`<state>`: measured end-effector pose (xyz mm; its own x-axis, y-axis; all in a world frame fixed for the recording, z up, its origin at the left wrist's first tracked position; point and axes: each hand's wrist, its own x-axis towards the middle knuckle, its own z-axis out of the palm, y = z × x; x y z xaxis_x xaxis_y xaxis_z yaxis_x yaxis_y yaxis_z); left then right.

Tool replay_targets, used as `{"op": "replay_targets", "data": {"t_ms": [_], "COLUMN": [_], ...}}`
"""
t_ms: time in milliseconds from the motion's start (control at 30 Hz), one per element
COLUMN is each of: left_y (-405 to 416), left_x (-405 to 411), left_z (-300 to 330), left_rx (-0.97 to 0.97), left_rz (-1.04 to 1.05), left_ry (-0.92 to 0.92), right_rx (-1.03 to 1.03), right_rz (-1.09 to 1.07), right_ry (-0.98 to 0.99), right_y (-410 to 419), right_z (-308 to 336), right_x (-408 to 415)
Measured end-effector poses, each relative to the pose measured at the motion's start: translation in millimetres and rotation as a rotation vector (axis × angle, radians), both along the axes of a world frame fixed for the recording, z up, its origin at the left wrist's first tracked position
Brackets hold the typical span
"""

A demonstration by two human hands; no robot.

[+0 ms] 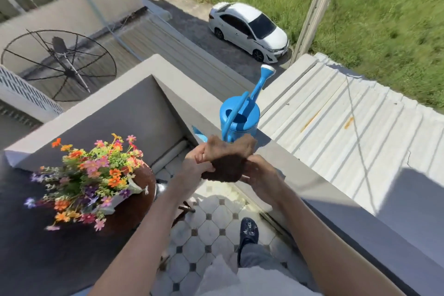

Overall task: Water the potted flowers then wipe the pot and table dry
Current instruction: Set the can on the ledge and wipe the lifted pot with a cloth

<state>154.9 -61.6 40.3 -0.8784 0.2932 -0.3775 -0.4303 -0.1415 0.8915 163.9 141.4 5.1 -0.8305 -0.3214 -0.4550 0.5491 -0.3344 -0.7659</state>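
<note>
Both hands (192, 166) (260, 175) grip brown cloth (225, 163).

White car (249, 31) parked on the road, black satellite dish (58, 65), grass (384, 19), corrugated roof (348, 122)

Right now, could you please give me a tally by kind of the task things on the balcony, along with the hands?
Watering can: 1, blue, on the ledge
Pot of flowers: 1, on the dark table
Table: 1
Brown cloth: 1, held between both hands
Hands: 2, left hand and right hand
Total: 6
</note>
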Motion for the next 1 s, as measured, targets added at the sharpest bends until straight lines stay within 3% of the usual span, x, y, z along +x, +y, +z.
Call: {"op": "replay_targets", "data": {"t_ms": [133,233,333,500,567,667,733,833,1000], "left_y": [-55.7,-92.0,-116.9,-153.5,-164.5,-177.2,-182.1,-184.5,-186.4], "left_x": [40.4,68.0,90.7,119.0,125.7,130.9,130.4,123.8,113.9], "left_z": [28.7,40.1,52.9,64.7,67.1,66.9,65.7,67.3,55.9], "left_rx": [-0.022,-0.041,-0.102,-0.135,-0.161,-0.267,-0.334,-0.405,-0.555], "left_rz": [0.129,0.248,0.396,0.58,0.592,0.541,0.477,0.436,0.425], "left_ry": [0.016,0.032,0.086,0.198,0.227,0.295,0.33,0.345,0.321], "right_rx": [-0.025,0.146,0.322,0.213,0.234,0.471,0.468,0.391,0.517], "right_rz": [0.068,0.241,0.214,0.155,0.257,0.439,0.537,0.686,0.82], "right_ry": [0.165,0.347,0.465,0.254,0.287,0.637,0.762,0.669,0.68], "right_y": [-54.9,-97.0,-137.2,-185.6,-195.6,-204.0,-210.0,-218.1,-219.1], "right_z": [39.9,62.5,73.2,75.5,77.4,87.4,95.3,107.1,90.5], "right_x": [4.5,13.3,21.1,31.6,36.4,36.3,32.6,30.1,15.0]}}
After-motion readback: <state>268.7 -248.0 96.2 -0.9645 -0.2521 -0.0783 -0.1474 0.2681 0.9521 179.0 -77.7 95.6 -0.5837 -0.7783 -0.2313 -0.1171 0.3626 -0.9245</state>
